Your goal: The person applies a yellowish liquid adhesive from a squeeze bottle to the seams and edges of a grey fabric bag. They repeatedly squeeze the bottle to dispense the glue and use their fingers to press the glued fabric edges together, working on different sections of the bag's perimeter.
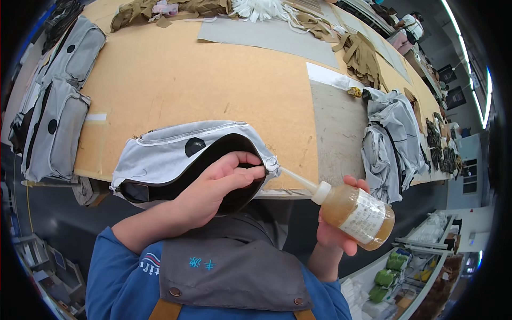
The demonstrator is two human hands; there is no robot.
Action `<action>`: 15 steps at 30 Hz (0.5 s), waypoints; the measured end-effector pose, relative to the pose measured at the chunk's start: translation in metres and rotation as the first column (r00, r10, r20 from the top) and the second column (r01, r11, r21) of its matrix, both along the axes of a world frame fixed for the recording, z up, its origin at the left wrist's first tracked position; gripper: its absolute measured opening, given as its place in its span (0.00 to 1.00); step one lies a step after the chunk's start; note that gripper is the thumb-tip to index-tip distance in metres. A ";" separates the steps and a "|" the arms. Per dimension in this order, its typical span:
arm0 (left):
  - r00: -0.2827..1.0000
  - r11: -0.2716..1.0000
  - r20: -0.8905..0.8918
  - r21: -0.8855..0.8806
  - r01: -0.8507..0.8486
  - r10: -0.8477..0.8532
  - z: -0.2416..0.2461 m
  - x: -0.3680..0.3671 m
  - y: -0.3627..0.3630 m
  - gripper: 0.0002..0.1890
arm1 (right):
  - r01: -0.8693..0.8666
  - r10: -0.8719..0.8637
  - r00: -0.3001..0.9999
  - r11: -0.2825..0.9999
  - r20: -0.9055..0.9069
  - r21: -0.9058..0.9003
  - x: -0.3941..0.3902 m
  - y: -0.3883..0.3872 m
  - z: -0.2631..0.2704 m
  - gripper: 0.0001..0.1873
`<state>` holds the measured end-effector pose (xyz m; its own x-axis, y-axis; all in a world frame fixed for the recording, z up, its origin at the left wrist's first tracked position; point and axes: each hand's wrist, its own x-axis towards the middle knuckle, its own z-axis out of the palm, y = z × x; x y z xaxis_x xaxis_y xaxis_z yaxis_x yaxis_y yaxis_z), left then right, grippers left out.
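A pale grey fabric bag with a black round patch lies at the table's near edge, its dark mouth gaping toward me. Reaching into that mouth, my left hand pinches the bag's right end between thumb and fingers. My right hand is wrapped around a clear plastic squeeze bottle of amber liquid. It is tilted, and its long translucent nozzle points left, with the tip at the bag's right corner. Whether liquid is coming out cannot be seen. The bottle bears a label with writing.
Similar grey bags are stacked along the wooden table's left side. More grey fabric pieces lie at the right. Brown fabric strips and white strips lie along the far side. A person stands in the distance.
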<state>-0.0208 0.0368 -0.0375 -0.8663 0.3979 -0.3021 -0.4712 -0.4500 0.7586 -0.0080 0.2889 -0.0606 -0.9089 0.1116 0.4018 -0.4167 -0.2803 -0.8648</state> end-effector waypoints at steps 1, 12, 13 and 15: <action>1.000 1.000 -0.005 0.002 0.006 -0.006 0.000 0.000 0.000 0.19 | 0.035 -0.035 0.999 0.998 -0.012 0.046 0.000 0.000 -0.001 0.63; 1.000 1.000 -0.014 0.015 0.016 -0.015 -0.001 0.000 0.001 0.22 | 0.142 -0.057 0.954 0.951 -0.295 0.274 0.001 -0.005 -0.010 0.60; 1.000 1.000 0.003 0.014 0.011 -0.011 -0.003 0.000 0.002 0.22 | 0.143 -0.058 0.959 0.943 -0.276 0.301 0.004 -0.005 -0.010 0.60; 0.999 1.000 0.039 0.012 0.001 -0.002 -0.006 0.001 0.002 0.22 | 0.143 -0.060 0.965 0.935 -0.255 0.324 0.009 -0.004 -0.009 0.60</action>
<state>-0.0199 0.0390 -0.0439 -0.8533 0.4031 -0.3308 -0.5011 -0.4581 0.7342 0.0007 0.2853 -0.0700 -0.7731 0.0184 0.6341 -0.6319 0.0646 -0.7723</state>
